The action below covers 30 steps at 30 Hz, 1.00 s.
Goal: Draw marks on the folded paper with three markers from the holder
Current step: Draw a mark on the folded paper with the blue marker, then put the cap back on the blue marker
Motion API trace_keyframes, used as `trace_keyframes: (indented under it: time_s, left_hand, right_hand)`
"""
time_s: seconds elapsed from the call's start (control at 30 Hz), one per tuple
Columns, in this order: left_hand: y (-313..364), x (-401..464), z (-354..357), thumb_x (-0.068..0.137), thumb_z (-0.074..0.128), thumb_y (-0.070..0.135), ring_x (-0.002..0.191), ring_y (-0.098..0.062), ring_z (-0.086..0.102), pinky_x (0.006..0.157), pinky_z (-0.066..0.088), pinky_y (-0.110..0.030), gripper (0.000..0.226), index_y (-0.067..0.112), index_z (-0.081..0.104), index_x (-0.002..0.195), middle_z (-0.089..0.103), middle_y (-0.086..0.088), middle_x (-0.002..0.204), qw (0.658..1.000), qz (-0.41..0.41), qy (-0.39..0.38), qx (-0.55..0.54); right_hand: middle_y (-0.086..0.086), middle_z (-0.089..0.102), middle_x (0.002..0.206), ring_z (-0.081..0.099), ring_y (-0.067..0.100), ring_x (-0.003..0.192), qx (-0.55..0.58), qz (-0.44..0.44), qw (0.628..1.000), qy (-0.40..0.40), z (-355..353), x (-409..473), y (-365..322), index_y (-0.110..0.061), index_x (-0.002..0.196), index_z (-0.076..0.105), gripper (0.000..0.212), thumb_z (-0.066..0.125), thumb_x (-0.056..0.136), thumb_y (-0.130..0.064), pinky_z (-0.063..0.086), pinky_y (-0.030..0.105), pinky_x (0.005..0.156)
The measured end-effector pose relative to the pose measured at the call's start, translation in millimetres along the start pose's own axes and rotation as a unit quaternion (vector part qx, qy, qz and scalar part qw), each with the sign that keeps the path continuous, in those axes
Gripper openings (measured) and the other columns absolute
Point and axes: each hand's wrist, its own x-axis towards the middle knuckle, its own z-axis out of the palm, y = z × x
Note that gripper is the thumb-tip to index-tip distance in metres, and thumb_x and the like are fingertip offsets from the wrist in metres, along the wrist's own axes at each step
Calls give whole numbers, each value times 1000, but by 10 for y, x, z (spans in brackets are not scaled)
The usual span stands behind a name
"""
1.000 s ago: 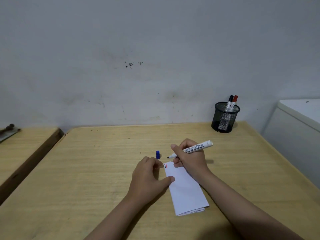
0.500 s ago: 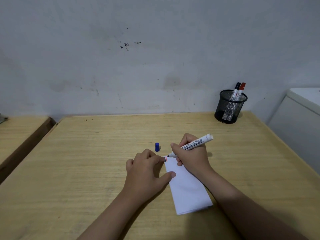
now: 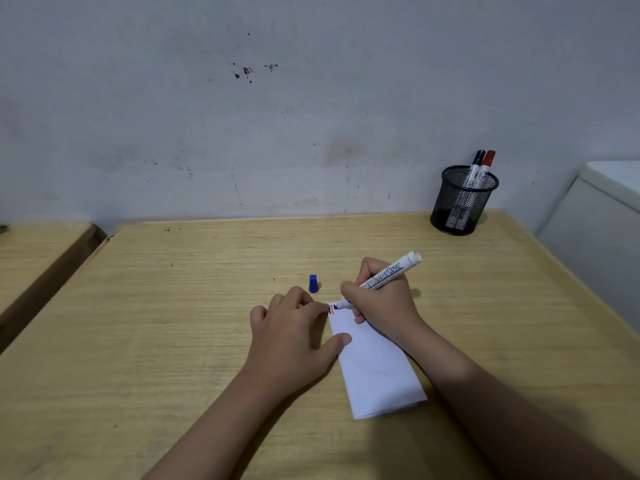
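Just right of the frame's centre, the right hand (image 3: 382, 303) was wrapped around a white marker (image 3: 384, 279), its tip touching the top left corner of the folded paper (image 3: 375, 368), where short red, dark and blue strokes showed. The left hand (image 3: 294, 334) lay flat and loosely spread, holding nothing, thumb and fingertips pinning the paper's left edge to the desk (image 3: 173, 323). The blue cap (image 3: 313, 284) stood just above the left hand. At the upper right, the mesh holder (image 3: 462, 202) held the black-capped marker (image 3: 476, 164) and the red-capped marker (image 3: 486, 165). This looked like the third colour, so the task seemed nearly done. To do the stroke well, the left hand should keep steady pressure so the thin paper cannot slide, and the pull should be short, light and parallel to the other marks, staying off the desk.
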Motion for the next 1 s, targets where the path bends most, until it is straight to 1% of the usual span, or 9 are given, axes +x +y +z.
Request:
trace_keyframes:
  time_s: [0.23,0.33,0.43,0.53,0.67,0.77,0.83,0.93,1.0]
  left_hand:
    - [-11,9,12,69,55,64,99,-9,45,82,20,-31,49,37,55,110,46,16,102,1000,-1,2,-11]
    - [-26,30,19,64,64,62,101,-6,45,86,23,-30,54,32,46,105,44,17,104,998,-11,3,-60]
    - [-9,80,-45,58,70,56,105,-5,44,94,33,-34,70,30,39,115,38,18,112,989,-37,-4,-145]
    - [24,161,-139,71,68,42,108,-9,48,95,43,-36,60,31,39,123,41,15,121,973,-64,36,-219]
    - [-20,425,-200,82,57,12,103,-18,53,88,47,-35,46,27,51,126,53,0,119,990,4,38,-136]
    - [-15,566,-218,81,53,5,99,-24,58,83,49,-36,33,17,66,109,62,-7,106,999,12,-34,-32]
    - [15,559,-238,79,54,4,95,-25,60,79,50,-34,27,12,69,99,67,-9,100,999,13,-27,-21]
    - [101,430,-357,74,65,6,76,-13,65,67,51,-19,15,13,72,85,72,-3,83,983,-37,33,-175]
    - [180,322,-489,72,72,6,67,-9,65,62,49,-11,12,15,72,79,72,-3,76,946,-56,39,-317]
  right_hand:
    - [-5,53,42,57,14,38,55,10,998,30,-19,8,30,-20,50,43,36,67,72,-6,51,36,51]
    - [-3,54,39,55,13,38,124,12,991,53,-40,16,33,-13,57,44,34,68,80,-7,52,35,52]
    - [-3,55,40,58,14,41,146,1,987,60,-36,-2,-6,-11,59,46,33,68,83,-13,53,35,54]
    - [-3,57,43,62,16,42,166,-12,983,82,-43,-36,-82,-7,65,46,29,67,85,-13,54,33,50]
    - [4,57,54,64,16,45,187,-50,974,117,-110,-91,-245,-7,68,46,29,68,84,-16,49,33,49]
    - [5,60,57,67,17,50,188,-64,975,105,-161,-172,-336,-4,70,49,26,69,84,-16,49,36,54]
    - [-3,61,54,67,19,52,198,-71,973,94,-200,-254,-377,-8,66,50,26,66,85,-13,49,40,58]
    - [-4,61,52,67,20,53,219,-66,969,95,-278,-384,-448,-10,63,49,27,64,86,-7,49,44,63]
    - [-4,60,51,66,20,52,227,-60,967,97,-320,-460,-514,-12,62,48,29,65,85,-7,48,45,64]
